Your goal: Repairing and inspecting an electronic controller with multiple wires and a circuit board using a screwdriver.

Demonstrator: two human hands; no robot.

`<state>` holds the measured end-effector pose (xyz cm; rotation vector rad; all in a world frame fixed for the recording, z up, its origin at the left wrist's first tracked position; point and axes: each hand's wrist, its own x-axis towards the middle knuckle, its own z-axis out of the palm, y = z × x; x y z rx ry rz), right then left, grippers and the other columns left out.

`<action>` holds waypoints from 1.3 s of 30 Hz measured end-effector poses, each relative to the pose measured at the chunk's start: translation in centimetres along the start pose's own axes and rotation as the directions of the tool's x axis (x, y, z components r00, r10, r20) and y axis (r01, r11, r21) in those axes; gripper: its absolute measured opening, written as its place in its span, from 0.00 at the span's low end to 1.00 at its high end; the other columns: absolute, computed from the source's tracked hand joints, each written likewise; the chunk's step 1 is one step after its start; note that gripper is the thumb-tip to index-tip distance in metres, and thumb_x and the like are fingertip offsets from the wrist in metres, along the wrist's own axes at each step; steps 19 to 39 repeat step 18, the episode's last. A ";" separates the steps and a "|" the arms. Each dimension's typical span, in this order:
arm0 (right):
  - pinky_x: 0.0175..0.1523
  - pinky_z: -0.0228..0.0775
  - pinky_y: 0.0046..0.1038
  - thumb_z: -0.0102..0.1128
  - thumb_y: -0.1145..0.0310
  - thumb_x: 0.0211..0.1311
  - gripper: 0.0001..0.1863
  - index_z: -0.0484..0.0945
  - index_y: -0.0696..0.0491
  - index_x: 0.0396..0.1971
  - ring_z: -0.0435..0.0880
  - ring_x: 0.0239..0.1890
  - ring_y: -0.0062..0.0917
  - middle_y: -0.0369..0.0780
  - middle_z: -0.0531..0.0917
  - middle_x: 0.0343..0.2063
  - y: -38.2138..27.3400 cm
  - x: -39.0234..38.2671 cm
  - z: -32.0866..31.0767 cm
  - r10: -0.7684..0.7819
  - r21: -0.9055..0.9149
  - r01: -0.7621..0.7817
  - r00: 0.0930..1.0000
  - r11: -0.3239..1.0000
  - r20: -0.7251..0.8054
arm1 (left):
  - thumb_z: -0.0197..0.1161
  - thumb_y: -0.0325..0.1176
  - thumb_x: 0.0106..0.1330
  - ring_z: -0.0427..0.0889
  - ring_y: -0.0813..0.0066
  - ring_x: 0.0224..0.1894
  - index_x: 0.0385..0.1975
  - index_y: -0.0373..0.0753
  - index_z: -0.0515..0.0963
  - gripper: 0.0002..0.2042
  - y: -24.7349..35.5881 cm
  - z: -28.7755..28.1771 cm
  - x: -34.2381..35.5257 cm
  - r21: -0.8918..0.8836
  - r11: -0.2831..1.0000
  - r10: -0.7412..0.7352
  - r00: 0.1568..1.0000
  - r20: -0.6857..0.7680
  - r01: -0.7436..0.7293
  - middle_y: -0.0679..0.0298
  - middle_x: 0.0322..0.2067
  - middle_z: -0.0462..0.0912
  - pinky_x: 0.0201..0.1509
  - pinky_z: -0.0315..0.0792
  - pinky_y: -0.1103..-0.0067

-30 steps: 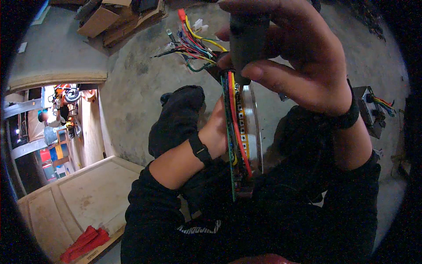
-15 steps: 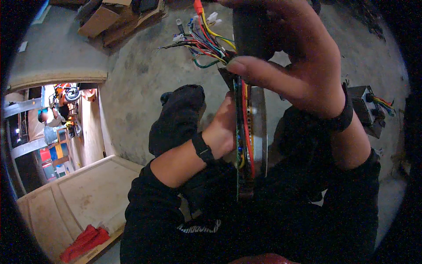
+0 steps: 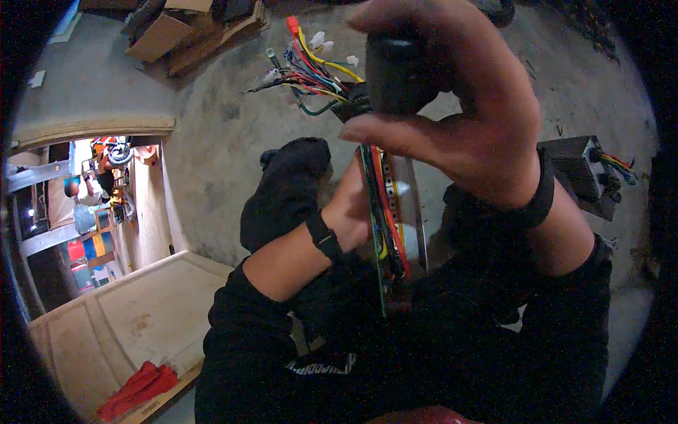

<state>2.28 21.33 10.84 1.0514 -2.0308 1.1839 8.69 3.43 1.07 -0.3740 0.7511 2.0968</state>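
Observation:
A long circuit board [image 3: 383,275] stands edge-on in front of me, with red, black, green and yellow wires running along it and a metal strip beside them. My left hand [image 3: 351,208] grips it from the left side; the fingers are hidden behind it. At the far end, a bundle of coloured wires [image 3: 311,74] with white and red connectors fans out to the left from a dark collar. My right hand [image 3: 480,134] curls its thumb and fingers round a dark, blocky piece [image 3: 399,74] next to that collar. The piece's exact kind cannot be made out.
A finned metal box [image 3: 575,166] with coloured wires lies on the concrete floor at the right. Cardboard boxes [image 3: 187,35] are piled at the far left. A wooden panel [image 3: 141,304] carries a red cloth [image 3: 139,390]. Through a doorway, a person [image 3: 88,187] is visible.
My right hand has shifted slightly left and nearer, showing more of the dark piece. The wire bundle has moved left and the board has tilted a little. My left hand has barely moved.

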 end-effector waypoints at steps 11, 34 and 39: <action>0.48 0.76 0.31 0.63 0.63 0.62 0.26 0.64 0.53 0.56 0.79 0.44 0.26 0.41 0.76 0.43 3.8 0.3 -1.2 0.865 0.495 -0.714 0.454 0.495 -0.211 | 0.48 0.56 0.67 0.80 0.62 0.37 0.38 0.41 0.75 0.22 4.1 2.3 0.0 0.111 0.938 0.337 0.797 -0.501 -0.327 0.59 0.34 0.81 0.43 0.77 0.64; 0.38 0.73 0.34 0.60 0.61 0.59 0.15 0.77 0.55 0.41 0.83 0.30 0.37 0.46 0.84 0.30 11.0 -7.8 4.2 0.864 -0.272 -0.821 0.489 0.501 0.115 | 0.41 0.53 0.70 0.77 0.56 0.48 0.47 0.41 0.75 0.24 6.7 0.9 -1.0 -0.061 0.807 0.518 0.753 -0.405 -0.588 0.57 0.45 0.80 0.57 0.68 0.55; 0.38 0.73 0.34 0.60 0.61 0.59 0.15 0.77 0.55 0.41 0.83 0.30 0.37 0.46 0.84 0.30 11.0 -7.8 4.2 0.864 -0.272 -0.821 0.489 0.501 0.115 | 0.41 0.53 0.70 0.77 0.56 0.48 0.47 0.41 0.75 0.24 6.7 0.9 -1.0 -0.061 0.807 0.518 0.753 -0.405 -0.588 0.57 0.45 0.80 0.57 0.68 0.55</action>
